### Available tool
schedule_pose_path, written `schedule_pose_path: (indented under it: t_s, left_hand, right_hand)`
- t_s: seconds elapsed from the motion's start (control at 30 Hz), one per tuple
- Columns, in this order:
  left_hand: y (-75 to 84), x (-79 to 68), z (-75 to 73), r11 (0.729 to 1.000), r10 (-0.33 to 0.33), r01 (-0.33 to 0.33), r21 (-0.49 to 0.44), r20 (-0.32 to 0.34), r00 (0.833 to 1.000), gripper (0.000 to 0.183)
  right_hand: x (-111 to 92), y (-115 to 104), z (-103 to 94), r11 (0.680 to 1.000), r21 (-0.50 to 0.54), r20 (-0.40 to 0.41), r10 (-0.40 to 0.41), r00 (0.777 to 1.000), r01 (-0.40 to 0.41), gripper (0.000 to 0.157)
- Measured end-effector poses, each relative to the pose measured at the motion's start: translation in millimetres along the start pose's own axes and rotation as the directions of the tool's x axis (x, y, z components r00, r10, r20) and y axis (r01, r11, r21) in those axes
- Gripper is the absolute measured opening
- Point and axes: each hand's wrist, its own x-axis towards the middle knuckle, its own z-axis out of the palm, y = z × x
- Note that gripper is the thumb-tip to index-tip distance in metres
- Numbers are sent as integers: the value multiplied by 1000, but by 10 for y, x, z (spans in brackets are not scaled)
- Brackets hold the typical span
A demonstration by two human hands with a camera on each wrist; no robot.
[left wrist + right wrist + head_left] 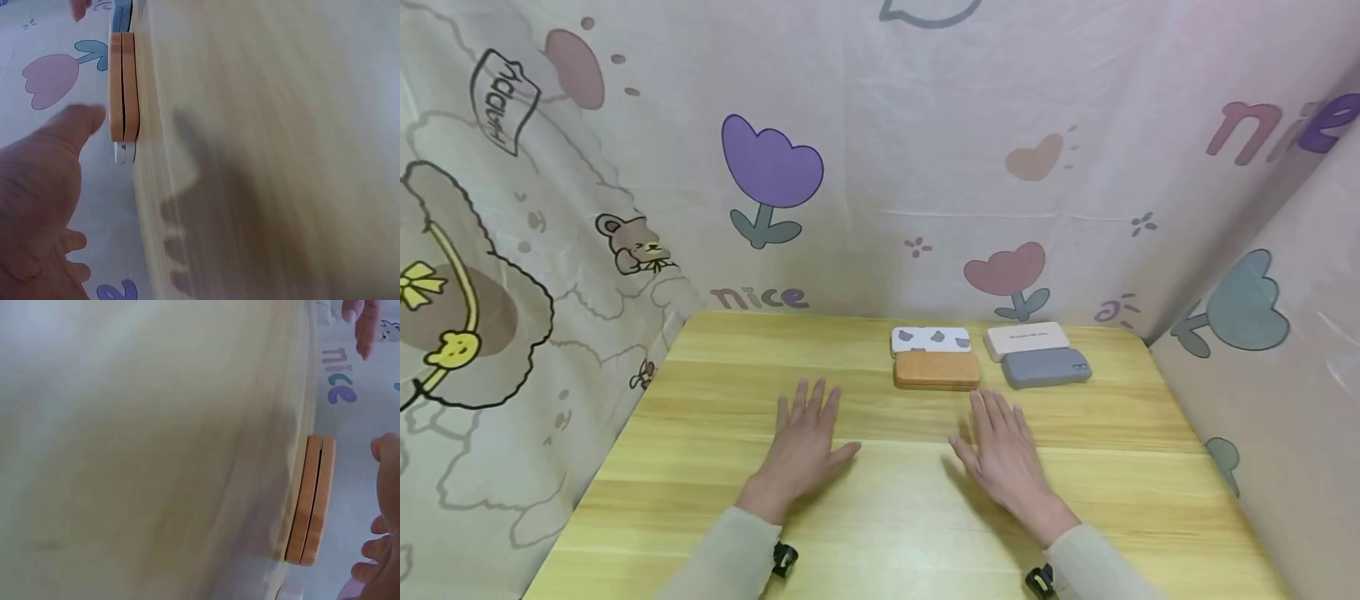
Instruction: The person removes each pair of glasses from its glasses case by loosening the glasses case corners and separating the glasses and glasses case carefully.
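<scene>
Both hands are spread over the wooden table, palms down, holding nothing. My left hand [801,450] is left of the cases with its fingers pointing away from me and its thumb stretched inward; in the left wrist view a shadow below it shows it raised off the wood. My right hand [1006,454] hovers just in front of an orange-brown glasses case [937,371] and a blue-grey case [1047,368] with a small glasses mark. Behind the orange-brown one lies a white case [931,339] with bear prints. A cream case [1027,340] with small lettering sits behind the blue-grey one.
The cases lie near the back edge of the wooden table [880,533]. A printed cloth [865,150] with flowers and bears hangs behind the table and along both sides. A black strap fitting [785,559] shows at the left sleeve, and another [1041,581] at the right.
</scene>
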Motion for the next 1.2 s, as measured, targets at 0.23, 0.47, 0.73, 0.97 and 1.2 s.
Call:
schedule_pose_path:
  t_s: [0.23, 0.47, 0.73, 0.97, 1.2]
  left_hand:
    - [152, 412, 140, 999, 21, -20, -33, 43, 999, 88]
    - [337, 850, 318, 993, 64, -50, -110, 131, 989, 83]
    - [476, 1111, 461, 988, 124, -97, -116, 249, 960, 77]
    - [418, 928, 427, 983, 112, -75, -165, 230, 967, 77]
    - [315, 666, 356, 984, 115, -83, -161, 202, 973, 79]
  right_hand:
    - [373, 125, 143, 997, 72, -57, -10, 998, 14, 75]
    - [673, 270, 219, 989, 132, 82, 62, 995, -72, 80]
    - [751, 343, 337, 972, 151, 266, 137, 954, -181, 85]
    - [678, 186, 353, 976, 165, 243, 96, 965, -138, 83]
    - [529, 16, 347, 983, 168, 196, 47, 979, -81, 78]
